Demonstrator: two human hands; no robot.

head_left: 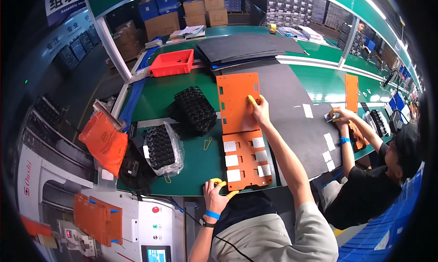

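My right hand [260,110], with yellow finger covers, grips the right edge of an upper orange panel [237,98] with cut-out slots along its left side. Directly below it on the bench lies a second orange panel [245,159], with several white rectangular pieces [232,160] in two columns. The two panels meet or nearly meet at one edge. My left hand [214,196], also in yellow finger covers, is beside the lower panel's near left corner at the bench edge. Its thumb and fingers are apart, with nothing visible between them.
Black trays [195,109], a plastic-wrapped black tray [160,145] and a red bin [172,62] stand left on the green bench [196,171]. Dark sheets [246,47] lie behind. A co-worker [378,180] handles a small part at right. A white machine [155,216] stands lower left.
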